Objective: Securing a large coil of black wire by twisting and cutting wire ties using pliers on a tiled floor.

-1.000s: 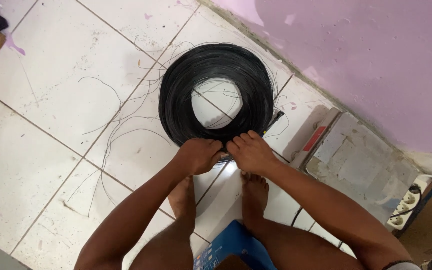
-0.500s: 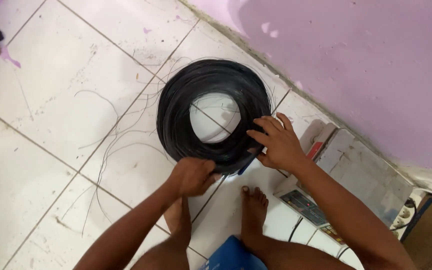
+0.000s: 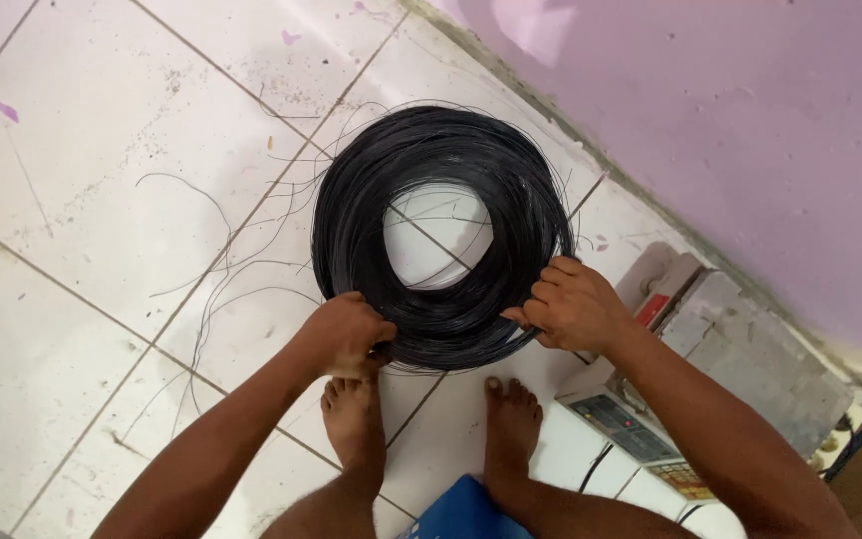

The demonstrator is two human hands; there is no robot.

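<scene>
Clearly we clasp the black wire coil (image 3: 441, 235), lying flat on the tiled floor (image 3: 82, 260) at centre frame: left hand (image 3: 346, 334) and right hand (image 3: 573, 304) grip opposite lower edges, steadying its loops.

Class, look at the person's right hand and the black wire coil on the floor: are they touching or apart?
Touching. The head view shows the right hand with its fingers curled over the near right edge of the black wire coil, no gap between them.

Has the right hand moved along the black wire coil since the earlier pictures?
Yes. The right hand has slid from beside the left hand out to the black wire coil's right side, toward the grey scale.
</scene>
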